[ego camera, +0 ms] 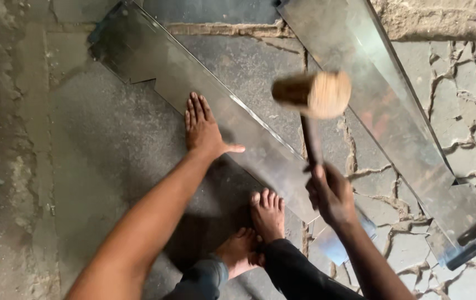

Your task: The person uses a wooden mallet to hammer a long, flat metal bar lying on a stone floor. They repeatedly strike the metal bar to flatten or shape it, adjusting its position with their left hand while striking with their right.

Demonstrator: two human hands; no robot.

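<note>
The mallet (317, 94) head is motion-blurred, so its exact outline is hard to read; its handle is partly hidden inside the right hand (331, 194), which is clenched around the lower end. The mallet is held above the long metal sheet (232, 119), head up and away from the body, handle running roughly straight back toward the wrist. The left hand (202, 128) is laid flat and open, palm down, fingers spread forward, pressed partly on the sheet's near edge, just left of the mallet. The sheet's long axis runs diagonally, from far left of the left hand to near right below the right hand; its near end is partly covered by the right forearm and a bare foot (267, 214). A notched cut is seen in its edge beyond the left hand. A second metal sheet (393, 111) lies right of the right hand, roughly parallel, its top cut off by the frame. Cracked concrete floor (466, 100) lies open to the far right; bare floor also left of the left hand.
</note>
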